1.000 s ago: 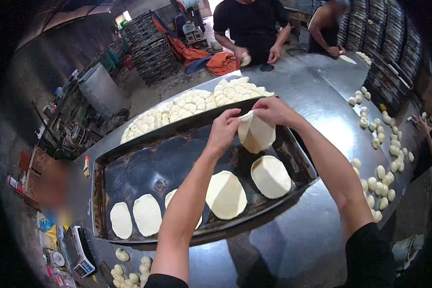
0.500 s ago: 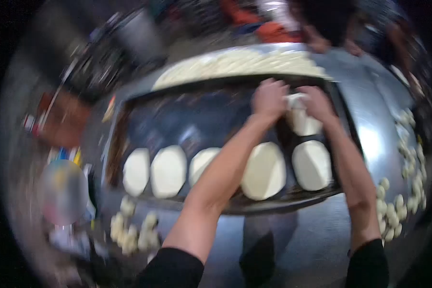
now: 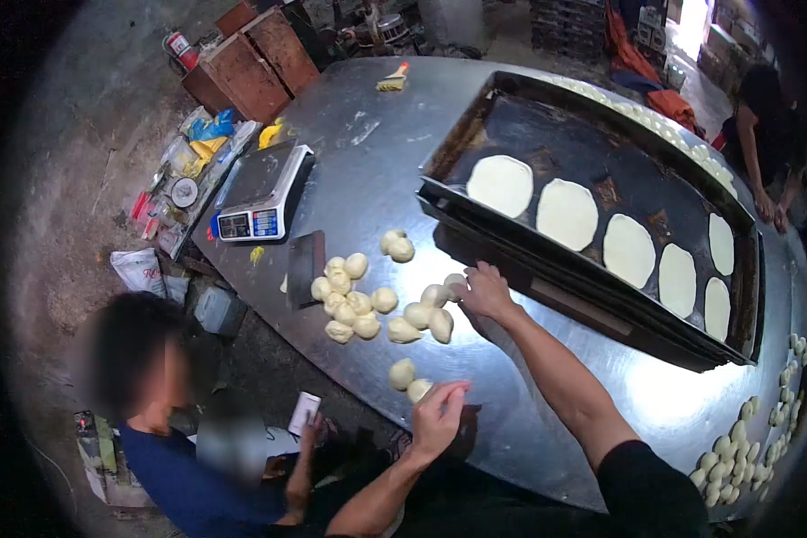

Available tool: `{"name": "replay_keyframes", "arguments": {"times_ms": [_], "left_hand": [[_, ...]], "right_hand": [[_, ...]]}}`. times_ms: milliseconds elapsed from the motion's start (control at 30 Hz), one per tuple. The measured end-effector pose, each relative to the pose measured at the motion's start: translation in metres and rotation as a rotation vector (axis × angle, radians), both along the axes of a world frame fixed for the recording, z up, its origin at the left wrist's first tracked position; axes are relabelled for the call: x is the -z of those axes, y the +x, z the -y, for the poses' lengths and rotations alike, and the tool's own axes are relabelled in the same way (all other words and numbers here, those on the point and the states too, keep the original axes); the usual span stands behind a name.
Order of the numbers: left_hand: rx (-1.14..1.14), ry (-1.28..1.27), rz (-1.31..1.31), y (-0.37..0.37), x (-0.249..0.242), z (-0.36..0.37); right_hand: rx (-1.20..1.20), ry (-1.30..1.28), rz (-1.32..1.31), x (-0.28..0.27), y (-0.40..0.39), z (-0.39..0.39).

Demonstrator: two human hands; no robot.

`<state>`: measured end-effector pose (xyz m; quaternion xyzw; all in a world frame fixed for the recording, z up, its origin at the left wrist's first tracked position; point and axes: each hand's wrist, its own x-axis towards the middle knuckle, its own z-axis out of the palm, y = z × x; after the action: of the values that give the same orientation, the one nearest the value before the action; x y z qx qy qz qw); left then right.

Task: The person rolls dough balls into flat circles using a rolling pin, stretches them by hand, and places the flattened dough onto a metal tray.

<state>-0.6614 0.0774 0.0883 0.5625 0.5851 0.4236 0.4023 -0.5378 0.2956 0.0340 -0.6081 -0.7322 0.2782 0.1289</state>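
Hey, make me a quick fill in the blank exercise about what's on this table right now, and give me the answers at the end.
1. The tray holds ___ flat dough pieces.
2. Of the wearer's two hands, the hand nearer the tray is the ___ one.
3. The device with a keypad and display is a digital ___.

Missing words: six; right; scale.

Glossy metal table — smooth dough balls — worn metal tray
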Motion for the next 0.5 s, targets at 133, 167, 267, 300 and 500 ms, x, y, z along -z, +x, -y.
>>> {"name": "replay_keyframes", "arguments": {"times_ms": [133,167,267,300,500], "left_hand": [[-0.132,-0.058,0.111,-0.057,0.011,0.029],[-0.122,-0.059,0.106,-0.068,0.012,0.034],[-0.047,-0.079,0.091,-0.087,0.017,0.038],[-0.027,-0.093,0.117,-0.087,0.021,0.037],[0.512,-0.010,-0.032,0.002,0.074,0.011]], "right_hand": [[0.103,0.162,-0.190,0.025,-0.038,0.018],[0.217,-0.072,-0.508,0.020,-0.032,0.029],[0.480,0.099,-0.748,0.011,0.011,0.101],[0.521,0.260,-0.630,-0.015,0.027,0.140],[0.282,0.230,0.196,-0.002,0.099,0.312]]}}
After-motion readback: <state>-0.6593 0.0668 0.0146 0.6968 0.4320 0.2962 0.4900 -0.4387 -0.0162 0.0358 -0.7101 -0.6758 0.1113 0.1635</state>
